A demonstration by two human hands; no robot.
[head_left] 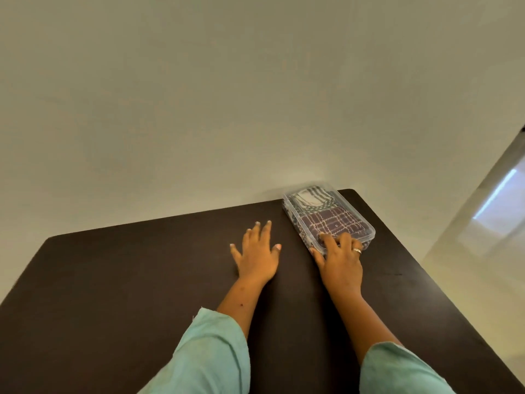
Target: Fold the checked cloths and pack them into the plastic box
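Observation:
A clear plastic box [366, 223] lies at the far right corner of the dark table [127, 280], its lid on. Inside it, a folded maroon checked cloth [332, 220] fills the near half and a folded grey-and-white checked cloth [308, 199] the far half. My right hand [339, 260], with a ring on one finger, rests on the near end of the box, fingers laid over the lid and the thumb along its left side. My left hand [257, 255] lies flat on the table to the left of the box, fingers spread, holding nothing.
A plain pale wall stands right behind the table's far edge. The table's right edge runs diagonally close beside the box, with light floor [468, 251] beyond it. Teal sleeves cover both forearms at the bottom.

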